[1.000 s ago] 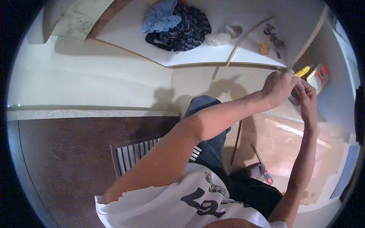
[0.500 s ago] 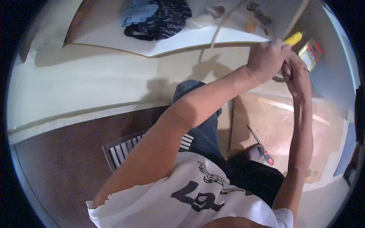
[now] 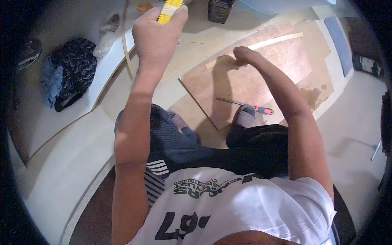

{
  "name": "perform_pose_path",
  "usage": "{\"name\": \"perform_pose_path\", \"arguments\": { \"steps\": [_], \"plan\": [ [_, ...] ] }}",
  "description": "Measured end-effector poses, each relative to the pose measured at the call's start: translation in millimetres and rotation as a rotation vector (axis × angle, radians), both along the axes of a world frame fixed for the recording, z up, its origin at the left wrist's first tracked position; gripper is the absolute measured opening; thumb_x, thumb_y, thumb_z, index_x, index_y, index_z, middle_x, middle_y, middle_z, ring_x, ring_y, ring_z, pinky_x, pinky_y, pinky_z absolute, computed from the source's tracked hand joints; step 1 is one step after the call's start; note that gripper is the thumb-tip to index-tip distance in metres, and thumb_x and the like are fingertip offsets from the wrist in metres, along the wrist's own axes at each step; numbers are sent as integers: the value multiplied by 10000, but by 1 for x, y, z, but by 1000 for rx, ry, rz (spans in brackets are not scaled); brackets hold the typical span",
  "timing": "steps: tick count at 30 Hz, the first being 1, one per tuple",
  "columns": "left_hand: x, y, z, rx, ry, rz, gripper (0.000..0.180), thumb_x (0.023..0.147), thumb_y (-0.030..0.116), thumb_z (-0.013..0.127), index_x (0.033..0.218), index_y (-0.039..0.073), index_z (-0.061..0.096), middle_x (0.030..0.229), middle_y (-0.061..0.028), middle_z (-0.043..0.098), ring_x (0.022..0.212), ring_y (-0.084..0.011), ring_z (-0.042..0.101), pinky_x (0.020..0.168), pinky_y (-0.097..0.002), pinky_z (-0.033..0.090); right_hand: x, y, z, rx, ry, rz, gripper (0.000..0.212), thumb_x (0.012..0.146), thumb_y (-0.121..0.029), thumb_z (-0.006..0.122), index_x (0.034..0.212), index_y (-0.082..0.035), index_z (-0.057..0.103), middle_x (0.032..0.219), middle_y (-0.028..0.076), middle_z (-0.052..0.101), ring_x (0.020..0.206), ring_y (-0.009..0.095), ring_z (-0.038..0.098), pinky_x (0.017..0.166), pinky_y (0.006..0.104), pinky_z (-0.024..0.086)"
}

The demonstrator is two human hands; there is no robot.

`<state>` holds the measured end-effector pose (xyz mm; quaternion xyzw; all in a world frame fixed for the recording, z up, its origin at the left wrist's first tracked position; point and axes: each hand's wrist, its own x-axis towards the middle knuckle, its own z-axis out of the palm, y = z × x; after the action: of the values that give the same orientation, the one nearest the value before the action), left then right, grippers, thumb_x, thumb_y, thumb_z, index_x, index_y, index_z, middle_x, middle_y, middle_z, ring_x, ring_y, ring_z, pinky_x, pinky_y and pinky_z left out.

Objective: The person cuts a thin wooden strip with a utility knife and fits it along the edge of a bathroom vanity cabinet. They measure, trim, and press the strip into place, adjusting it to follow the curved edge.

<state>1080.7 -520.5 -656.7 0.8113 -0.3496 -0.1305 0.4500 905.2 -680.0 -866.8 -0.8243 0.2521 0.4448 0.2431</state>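
Observation:
Raised at the top of the view, my left hand (image 3: 157, 36) is closed around a yellow utility knife (image 3: 168, 11) with a ridged grip and a pale band. My right hand (image 3: 245, 56) is apart from it, held over a brown wooden board (image 3: 281, 53). Its fingers are curled, and whatever they may hold is hidden. A pale wooden strip (image 3: 277, 40) lies across the board. Nearer to me, a long screwdriver (image 3: 263, 110) with a red and black handle lies beside my foot. A thin tan strip (image 3: 125, 36) hangs curved to the left of my left hand.
On a white panel (image 3: 98, 83) at the left lie a black patterned bag (image 3: 77, 69), a blue cloth (image 3: 52, 83) and a clear plastic bag (image 3: 105, 44). A dark container (image 3: 220, 10) stands at the far side. A blue flat strip (image 3: 339, 47) lies at the right.
My hands, close together before, are now apart: the left is raised with the yellow knife, the right is over the board. The view has turned, shifting the bag and panel left.

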Motion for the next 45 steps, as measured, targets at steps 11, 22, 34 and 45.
{"name": "perform_pose_path", "arguments": {
  "steps": [11, 22, 34, 45],
  "plan": [
    [-1, -8, -25, -37, -302, 29, 346, 730, 250, 717, 925, -20, 624, 757, -122, 655, 690, -205, 642, 624, -354, 509, 36, -6, 110, 803, -538, -366, 873, 758, -490, 716, 1420, -72, 328, 1289, 139, 521, 1112, 256, 555, 901, 398, 480],
    [43, 33, 7, 119, -412, -195, 855, 748, 217, 681, 1432, 37, 200, 968, -267, 644, 864, -418, 635, 810, -453, 499, 94, 35, 180, 822, -1168, -803, 352, 892, -314, 631, 1022, 13, 627, 919, 57, 643, 810, 113, 620, 745, 248, 511],
    [293, 366, 21, 29, -713, 1293, 638, 868, 257, 581, 1296, -146, 335, 1255, -350, 455, 1205, -464, 421, 1069, -446, 291, 39, -89, 124, 447, -1115, -870, 384, 913, -333, 604, 1123, -12, 603, 898, 25, 610, 836, 105, 586, 729, 256, 479],
    [497, 459, -23, 1421, -783, 846, 577, 909, 292, 456, 1363, -49, 354, 1352, -347, 334, 1233, -429, 395, 1053, -492, 201, -76, -107, 114, -75, -875, -737, 358, 909, -355, 598, 923, 2, 604, 784, 40, 603, 695, 100, 556, 617, 250, 451]
  ]
}}
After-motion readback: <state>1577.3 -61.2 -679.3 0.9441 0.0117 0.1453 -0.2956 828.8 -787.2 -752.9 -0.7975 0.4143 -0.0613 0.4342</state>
